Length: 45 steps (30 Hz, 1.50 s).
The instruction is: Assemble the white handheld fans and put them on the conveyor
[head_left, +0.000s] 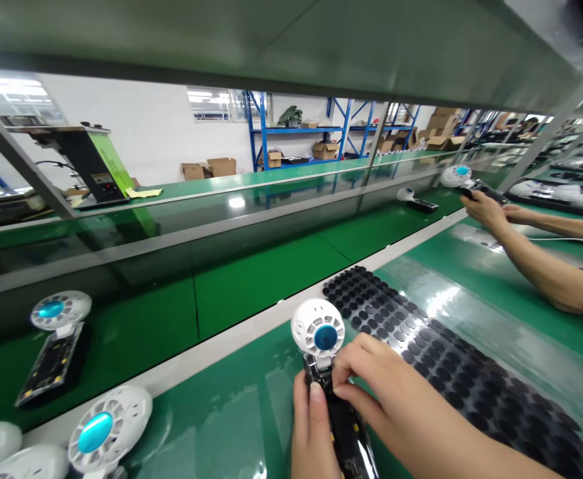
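Observation:
A small device with a round white vented head [318, 326], a blue disc in its centre and a dark open body [353, 442] is held upright over the green bench, head end away from me. My left hand [312, 426] grips the body from the left, thumb lying along its face. Fingers pinched together, my right hand [365, 372] presses at the neck just below the head; whatever is between those fingertips is hidden. Right of the device lies a clear sheet of black round stickers [435, 352].
Similar devices lie at lower left [106, 429] and on the green conveyor belt [266, 266]. A co-worker's hands [490, 209] hold another device at right. A metal shelf [291, 46] hangs overhead. A black and green machine [96, 166] stands across the belt.

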Each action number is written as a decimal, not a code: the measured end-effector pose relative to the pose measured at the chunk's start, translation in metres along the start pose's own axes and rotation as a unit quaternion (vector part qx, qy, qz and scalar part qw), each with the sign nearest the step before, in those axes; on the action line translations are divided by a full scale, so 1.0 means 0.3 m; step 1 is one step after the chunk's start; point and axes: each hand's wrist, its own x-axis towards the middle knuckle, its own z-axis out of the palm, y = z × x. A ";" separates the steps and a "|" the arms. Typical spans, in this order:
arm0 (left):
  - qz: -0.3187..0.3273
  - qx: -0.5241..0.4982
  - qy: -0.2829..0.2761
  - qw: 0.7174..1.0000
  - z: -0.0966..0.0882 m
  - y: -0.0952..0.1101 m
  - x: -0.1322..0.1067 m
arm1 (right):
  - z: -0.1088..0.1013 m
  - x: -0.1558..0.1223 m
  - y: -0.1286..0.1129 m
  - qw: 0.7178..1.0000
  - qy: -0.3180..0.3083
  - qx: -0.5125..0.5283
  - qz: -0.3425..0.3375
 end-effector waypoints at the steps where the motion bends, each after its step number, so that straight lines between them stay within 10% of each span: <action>1: -0.007 0.006 0.005 1.000 -0.001 -0.002 -0.001 | 0.002 -0.001 0.001 1.000 0.003 0.003 0.002; 20: -0.007 0.115 0.053 0.992 0.001 -0.024 -0.005 | 0.073 -0.034 0.034 0.923 0.309 -0.096 -0.208; 26: -0.018 0.062 0.013 0.998 -0.017 -0.036 -0.005 | 0.078 -0.035 0.073 0.967 0.175 0.185 0.014; 32: -0.088 -0.049 -0.083 0.991 -0.015 -0.041 0.006 | 0.102 -0.015 0.070 0.818 0.067 0.550 0.154; 45: -0.071 -0.064 -0.149 0.984 -0.024 -0.015 0.014 | 0.180 0.004 0.093 0.728 0.065 0.650 0.209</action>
